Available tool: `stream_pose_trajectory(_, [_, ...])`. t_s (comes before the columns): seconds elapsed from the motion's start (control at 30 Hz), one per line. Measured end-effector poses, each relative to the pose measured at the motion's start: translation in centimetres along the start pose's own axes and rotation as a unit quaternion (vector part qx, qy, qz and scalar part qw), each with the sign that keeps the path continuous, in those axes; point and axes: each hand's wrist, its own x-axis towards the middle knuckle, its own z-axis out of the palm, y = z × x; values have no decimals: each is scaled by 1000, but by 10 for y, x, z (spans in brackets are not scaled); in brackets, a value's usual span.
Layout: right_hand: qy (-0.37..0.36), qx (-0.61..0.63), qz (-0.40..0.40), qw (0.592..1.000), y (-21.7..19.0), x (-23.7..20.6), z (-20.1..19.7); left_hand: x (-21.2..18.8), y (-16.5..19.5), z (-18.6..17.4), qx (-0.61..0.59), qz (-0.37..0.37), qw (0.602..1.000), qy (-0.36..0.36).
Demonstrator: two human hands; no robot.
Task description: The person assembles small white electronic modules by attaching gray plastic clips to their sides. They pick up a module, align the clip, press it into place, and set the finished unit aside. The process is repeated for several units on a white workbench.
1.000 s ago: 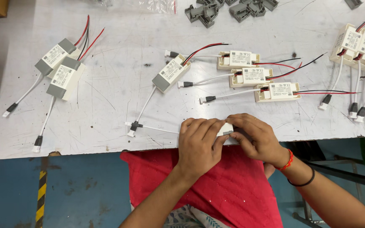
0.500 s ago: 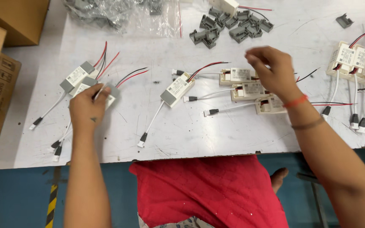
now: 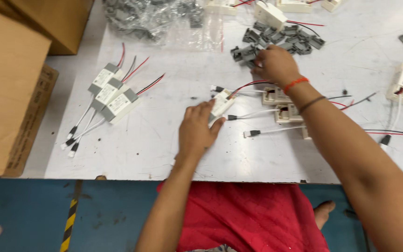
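The left hand (image 3: 197, 128) lies flat on the white table (image 3: 173, 154), fingers spread a little, their tips touching the near end of a small white driver box (image 3: 221, 103) with red and black leads. The right hand (image 3: 272, 64) reaches far up the table into the heap of grey plastic clips (image 3: 276, 39), fingers curled down among them; whether it pinches a clip I cannot tell, since the back of the hand hides the fingertips. The right forearm covers parts of three more white boxes (image 3: 283, 105). Three finished boxes (image 3: 113, 95) lie well to the left, beside a cardboard carton (image 3: 10, 93). Half a second ago the left hand was over at those left boxes and the right hovered above the middle row.
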Motion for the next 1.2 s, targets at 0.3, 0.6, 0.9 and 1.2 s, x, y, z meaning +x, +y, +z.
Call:
stream_pose_trajectory(0.3, [-3,261,268,927,54,-31,-13,-43,24,-41,-178,-168,969,9])
stream_pose_trajectory(0.6, [131,636,115,751,55,-128,-90,-78,61,-13,-129,159,975,-89])
stream_pose_trajectory(0.9, [-35,494,201,845,-74,-239,-80,-66,68,-9,-161,111,974,-116])
stream_pose_trajectory(1.2, [-111,335,183,918,-54,-226,-76,-66,66,-6,-162,105,973,-123])
